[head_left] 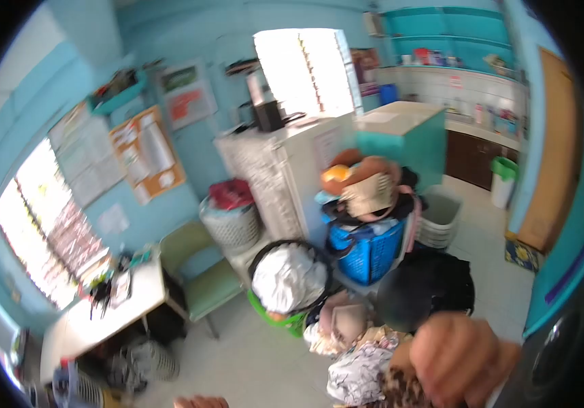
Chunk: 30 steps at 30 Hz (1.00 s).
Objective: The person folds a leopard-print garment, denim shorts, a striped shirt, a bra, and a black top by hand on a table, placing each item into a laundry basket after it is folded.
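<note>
- Blue walls (pixel 176 30); floor (pixel 251 350) shows between table (pixel 118 309) and clothes pile (pixel 356 370).
- Right hand (pixel 458 357): blurred, curled, hides part of pile; can't tell if gripping.
- Left hand (pixel 200 402): cut off, bottom edge; state can't tell.
- Black item (pixel 435 285) behind: unclear.

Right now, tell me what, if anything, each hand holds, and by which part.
Cannot be told: the right hand is curled and blurred before the clothes; the left hand is mostly cut off.

Two bare hands (pixel 460 357) (pixel 200 402) can be counted, along with one cork bulletin board (pixel 146 155), one green chair (pixel 216 289), one bright-blue laundry basket (pixel 365 258), one green-lined trash bin (pixel 503 189), one desk (pixel 118 309) and one patterned doormat (pixel 523 253).
</note>
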Motion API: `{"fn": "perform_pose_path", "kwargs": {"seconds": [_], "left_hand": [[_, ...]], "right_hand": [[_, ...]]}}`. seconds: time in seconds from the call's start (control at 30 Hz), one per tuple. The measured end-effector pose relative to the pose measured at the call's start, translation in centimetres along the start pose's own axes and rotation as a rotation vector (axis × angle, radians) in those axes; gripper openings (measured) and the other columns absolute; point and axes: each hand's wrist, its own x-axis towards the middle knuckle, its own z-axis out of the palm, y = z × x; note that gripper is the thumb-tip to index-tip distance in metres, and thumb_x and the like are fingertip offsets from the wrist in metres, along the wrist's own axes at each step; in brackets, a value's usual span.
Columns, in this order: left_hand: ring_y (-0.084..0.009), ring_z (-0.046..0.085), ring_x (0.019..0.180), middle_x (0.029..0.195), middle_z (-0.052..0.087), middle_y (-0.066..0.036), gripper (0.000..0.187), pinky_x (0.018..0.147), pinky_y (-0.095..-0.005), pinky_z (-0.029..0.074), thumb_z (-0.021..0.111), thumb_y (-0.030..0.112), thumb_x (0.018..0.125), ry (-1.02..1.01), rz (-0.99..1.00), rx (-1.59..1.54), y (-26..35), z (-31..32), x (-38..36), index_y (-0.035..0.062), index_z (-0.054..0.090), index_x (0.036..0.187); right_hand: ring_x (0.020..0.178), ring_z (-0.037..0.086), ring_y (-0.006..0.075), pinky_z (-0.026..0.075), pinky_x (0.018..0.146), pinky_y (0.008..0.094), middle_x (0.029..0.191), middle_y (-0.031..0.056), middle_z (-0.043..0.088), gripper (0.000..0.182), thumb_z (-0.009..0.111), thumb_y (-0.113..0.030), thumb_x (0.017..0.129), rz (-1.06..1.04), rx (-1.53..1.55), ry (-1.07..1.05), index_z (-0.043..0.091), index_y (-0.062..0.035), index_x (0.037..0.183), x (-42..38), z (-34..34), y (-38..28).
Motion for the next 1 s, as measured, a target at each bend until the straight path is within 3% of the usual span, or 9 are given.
{"fn": "perform_pose_path", "kwargs": {"seconds": [0.03, 0.07, 0.13, 0.2, 0.3, 0.47, 0.67, 0.83, 1.0], "left_hand": [[-0.0160, 0.048, 0.072, 0.081, 0.043, -0.002, 0.023, 0.061, -0.0310, 0.044, 0.058, 0.017, 0.080, 0.001, 0.022, 0.094, 1.3, -4.3, -2.6, 0.0120, 0.042, 0.097], [-0.0228, 0.053, 0.062, 0.073, 0.053, -0.006, 0.022, 0.062, -0.0337, 0.045, 0.062, 0.018, 0.079, 0.168, 0.135, 0.124, 2.4, -5.0, -2.8, 0.0071, 0.048, 0.092], [-0.0158, 0.046, 0.065, 0.073, 0.044, -0.003, 0.023, 0.063, -0.0290, 0.042, 0.063, 0.014, 0.078, 0.852, 0.075, 0.296, 6.5, -6.1, -5.4, 0.0092, 0.042, 0.085], [-0.0129, 0.047, 0.084, 0.084, 0.047, -0.002, 0.015, 0.077, -0.0272, 0.041, 0.055, 0.008, 0.080, 0.898, 0.124, 0.327, 11.0, -9.5, -8.7, 0.0087, 0.042, 0.087], [-0.0105, 0.048, 0.084, 0.086, 0.049, 0.000, 0.008, 0.078, -0.0247, 0.039, 0.052, 0.009, 0.084, 1.018, 0.096, 0.487, 19.0, -12.8, -13.0, 0.0069, 0.048, 0.091], [-0.0087, 0.051, 0.081, 0.086, 0.054, 0.000, 0.010, 0.074, -0.0232, 0.041, 0.053, 0.011, 0.085, 1.187, 0.185, 0.652, 34.4, -18.5, -23.3, 0.0076, 0.050, 0.094], [-0.0091, 0.054, 0.078, 0.085, 0.056, -0.001, 0.012, 0.072, -0.0241, 0.044, 0.054, 0.016, 0.085, 1.305, 0.213, 0.855, 47.5, -18.7, -31.2, 0.0085, 0.049, 0.094], [-0.0102, 0.054, 0.078, 0.085, 0.056, 0.000, 0.011, 0.071, -0.0244, 0.044, 0.053, 0.014, 0.085, 1.444, 0.261, 0.929, 53.9, -18.1, -37.6, 0.0107, 0.049, 0.095], [-0.0140, 0.058, 0.081, 0.088, 0.058, -0.004, 0.010, 0.072, -0.0273, 0.049, 0.050, 0.012, 0.085, 1.390, 0.325, 0.841, 58.2, -19.3, -41.4, 0.0100, 0.049, 0.094]], "right_hand": [[0.055, 0.048, 0.0225, 0.042, 0.048, 0.0383, 0.074, 0.0113, 0.048, 0.010, 0.052, -0.016, 0.084, 0.024, 0.119, -0.077, 0.048, -0.0072, 0.082, -0.5, -0.2, 2.4], [0.058, 0.050, 0.0198, 0.042, 0.052, 0.0340, 0.073, 0.0097, 0.050, 0.008, 0.055, -0.012, 0.079, 0.292, 0.088, 0.182, 0.048, -0.0070, 0.080, -1.2, 1.3, 4.9], [0.064, 0.053, 0.0145, 0.043, 0.060, 0.0256, 0.071, 0.0066, 0.055, 0.013, 0.060, -0.005, 0.069, 0.898, 0.017, 0.610, 0.049, -0.0067, 0.075, -2.8, 5.5, 10.1], [0.073, 0.051, 0.0084, 0.040, 0.068, 0.0213, 0.077, 0.0003, 0.054, 0.017, 0.064, -0.010, 0.075, 1.098, -0.081, 0.516, 0.049, -0.0076, 0.084, -4.1, 9.0, 17.1], [0.071, 0.051, 0.0048, 0.042, 0.065, 0.0207, 0.076, -0.0044, 0.054, 0.015, 0.064, -0.014, 0.080, 1.303, 0.457, 0.531, 0.051, -0.0108, 0.085, -6.4, 18.6, 26.4], [0.071, 0.051, 0.0070, 0.041, 0.064, 0.0229, 0.076, -0.0043, 0.055, 0.016, 0.064, -0.018, 0.080, 1.406, 0.588, 0.447, 0.050, -0.0125, 0.086, -5.9, 39.2, 35.9], [0.070, 0.054, 0.0075, 0.044, 0.063, 0.0229, 0.077, -0.0028, 0.055, 0.017, 0.064, -0.020, 0.080, 1.405, 0.857, 0.356, 0.050, -0.0120, 0.087, -4.2, 57.2, 41.3], [0.071, 0.052, 0.0065, 0.044, 0.067, 0.0221, 0.077, -0.0047, 0.054, 0.011, 0.059, -0.017, 0.084, 1.349, 1.018, 0.137, 0.051, -0.0117, 0.085, -3.2, 68.2, 44.4], [0.065, 0.055, 0.0042, 0.044, 0.057, 0.0176, 0.075, -0.0035, 0.056, 0.009, 0.059, -0.013, 0.082, 1.251, 1.393, -0.037, 0.051, -0.0103, 0.084, -3.6, 75.6, 48.6]]}}
